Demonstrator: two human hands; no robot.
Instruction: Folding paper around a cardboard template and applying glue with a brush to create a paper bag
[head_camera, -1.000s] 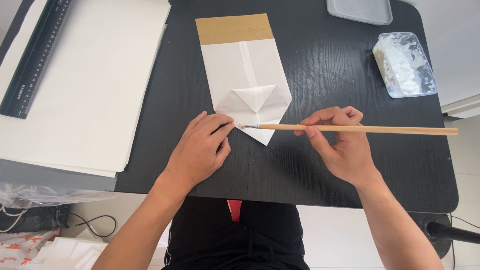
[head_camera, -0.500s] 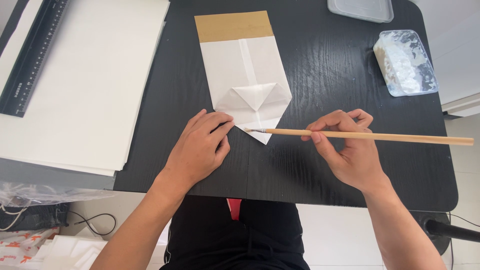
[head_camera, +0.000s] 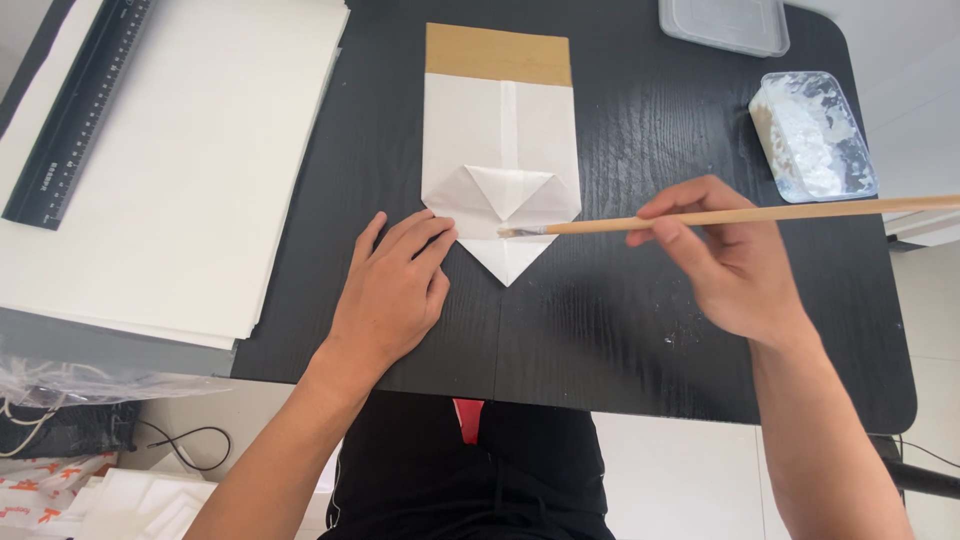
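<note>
A white folded paper bag (head_camera: 500, 160) with a brown strip at its far end lies flat on the black table (head_camera: 620, 330); its near end is folded into a point. My left hand (head_camera: 392, 292) lies flat on the table, fingertips touching the bag's near left edge. My right hand (head_camera: 728, 262) grips a long wooden brush (head_camera: 740, 214) held level, its bristle tip resting on the folded flap near the point.
A plastic tub of white paste (head_camera: 812, 134) sits at the far right, a clear lid (head_camera: 724, 24) behind it. A stack of large white sheets (head_camera: 190, 160) and a black ruler (head_camera: 82, 112) lie at the left. The table's front edge is near my body.
The brush tip has slid right along the flap as my right hand drew right. My left hand has stayed in place.
</note>
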